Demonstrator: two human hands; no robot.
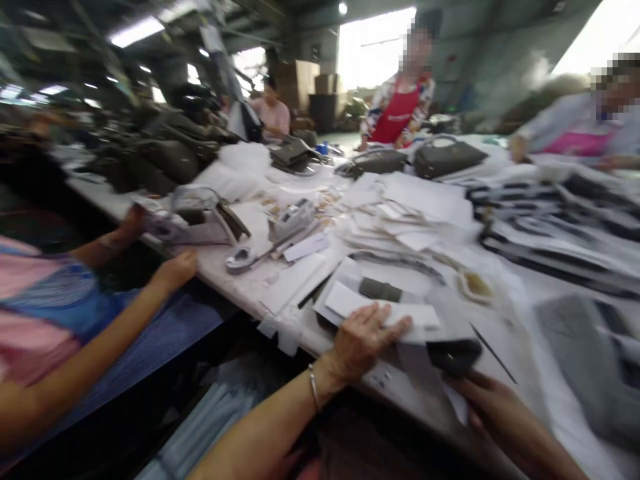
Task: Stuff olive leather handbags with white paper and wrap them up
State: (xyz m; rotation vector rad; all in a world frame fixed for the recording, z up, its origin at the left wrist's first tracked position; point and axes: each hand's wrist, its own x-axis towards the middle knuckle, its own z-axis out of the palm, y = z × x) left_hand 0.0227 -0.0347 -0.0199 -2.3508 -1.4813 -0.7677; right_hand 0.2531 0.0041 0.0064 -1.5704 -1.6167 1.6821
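My left hand, with a thin bracelet on the wrist, lies flat with fingers stretched on a white paper sheet at the table's near edge. Under the sheet sits a dark flat leather piece. My right hand comes up from below the table edge and grips that dark piece from underneath. A small grey-green strip lies just beyond the sheet. The picture is blurred by motion.
A co-worker's hands on the left handle a wrapped bag part. A tape roll, stacks of white paper, dark handbags and striped material cover the white table. More people stand at the far side.
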